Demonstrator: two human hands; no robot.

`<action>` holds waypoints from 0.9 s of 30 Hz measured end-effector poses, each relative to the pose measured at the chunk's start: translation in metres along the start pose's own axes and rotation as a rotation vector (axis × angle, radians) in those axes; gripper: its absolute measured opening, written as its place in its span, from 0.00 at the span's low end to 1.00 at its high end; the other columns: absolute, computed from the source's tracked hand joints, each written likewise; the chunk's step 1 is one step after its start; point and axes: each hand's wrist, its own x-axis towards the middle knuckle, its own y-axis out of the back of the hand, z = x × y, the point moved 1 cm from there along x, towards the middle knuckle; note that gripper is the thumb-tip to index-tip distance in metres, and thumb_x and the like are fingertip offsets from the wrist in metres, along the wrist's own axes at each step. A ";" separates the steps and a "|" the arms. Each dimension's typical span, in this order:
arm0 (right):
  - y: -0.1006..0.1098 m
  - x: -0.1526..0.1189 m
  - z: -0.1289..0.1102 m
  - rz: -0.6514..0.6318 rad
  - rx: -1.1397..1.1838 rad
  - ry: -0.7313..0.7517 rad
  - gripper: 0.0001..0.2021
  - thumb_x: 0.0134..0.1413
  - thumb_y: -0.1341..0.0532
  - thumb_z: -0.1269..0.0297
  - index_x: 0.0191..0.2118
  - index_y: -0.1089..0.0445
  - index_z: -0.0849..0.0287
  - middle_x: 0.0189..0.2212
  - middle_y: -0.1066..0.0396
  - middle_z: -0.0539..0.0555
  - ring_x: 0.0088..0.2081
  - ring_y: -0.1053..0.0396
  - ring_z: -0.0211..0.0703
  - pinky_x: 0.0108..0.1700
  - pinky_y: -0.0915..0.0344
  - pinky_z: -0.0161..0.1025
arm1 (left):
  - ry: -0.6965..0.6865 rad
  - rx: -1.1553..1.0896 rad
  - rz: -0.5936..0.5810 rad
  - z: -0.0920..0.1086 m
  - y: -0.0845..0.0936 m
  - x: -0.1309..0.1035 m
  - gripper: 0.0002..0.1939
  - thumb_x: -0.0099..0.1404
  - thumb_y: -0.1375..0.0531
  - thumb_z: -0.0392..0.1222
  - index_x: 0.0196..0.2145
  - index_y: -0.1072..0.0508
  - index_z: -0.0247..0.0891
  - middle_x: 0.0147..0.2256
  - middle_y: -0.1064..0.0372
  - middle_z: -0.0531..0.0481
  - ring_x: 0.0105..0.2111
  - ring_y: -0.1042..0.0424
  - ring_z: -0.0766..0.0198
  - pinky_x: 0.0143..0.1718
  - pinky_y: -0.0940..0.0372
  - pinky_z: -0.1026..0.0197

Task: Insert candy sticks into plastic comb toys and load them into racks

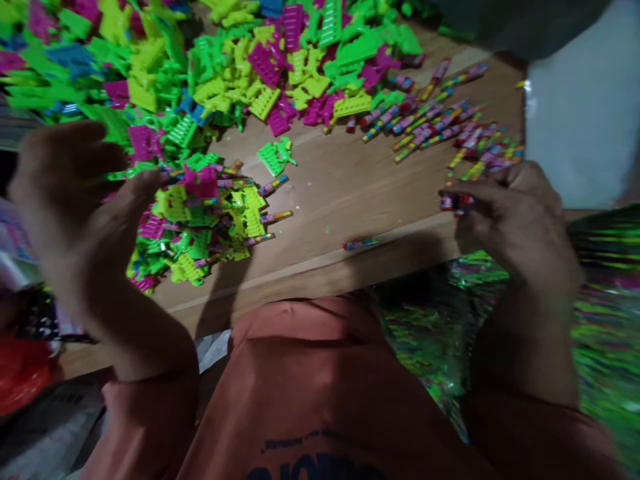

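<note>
Red-ended patterned sticks: pinching a couple in right hand, near loose stick pile on wooden table. Curling left hand beside neon plastic pieces; cannot tell if holding any. Seems mid-gathering; next probably calls for narrow pinch, ends aligned.

Moulded pieces: plastic by appearance, ridged, with glossy highlights. Slim printed sticks: smooth, shiny; material not determinable. Tabletop: wood-look, grain visible, smooth, low sheen. Wearer's shirt: matt cloth, softly folded. Red bag: thin, crinkled, glossy plastic film. White item at right: smooth; material unclear.
</note>
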 end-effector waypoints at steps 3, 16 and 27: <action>-0.020 0.007 0.008 -0.046 0.018 -0.005 0.12 0.53 0.27 0.71 0.40 0.14 0.45 0.36 0.28 0.57 0.39 0.32 0.52 0.40 0.39 0.51 | -0.055 0.247 0.088 -0.016 -0.039 0.028 0.19 0.63 0.19 0.57 0.47 0.16 0.53 0.47 0.18 0.53 0.51 0.25 0.44 0.59 0.31 0.34; -0.064 0.030 -0.097 -0.053 0.418 0.140 0.04 0.70 0.34 0.63 0.44 0.22 0.46 0.43 0.17 0.59 0.49 0.25 0.63 0.61 0.32 0.65 | -0.036 0.122 -0.123 -0.108 -0.163 0.127 0.36 0.32 0.14 0.34 0.31 0.30 0.50 0.42 0.33 0.46 0.58 0.37 0.36 0.64 0.39 0.40; -0.099 0.038 -0.144 -0.041 0.840 0.005 0.15 0.75 0.35 0.52 0.61 0.21 0.46 0.46 0.18 0.53 0.43 0.18 0.49 0.49 0.18 0.49 | 0.224 -0.469 -0.197 -0.032 -0.160 0.045 0.23 0.54 0.19 0.37 0.46 0.19 0.44 0.49 0.19 0.47 0.48 0.20 0.54 0.48 0.27 0.56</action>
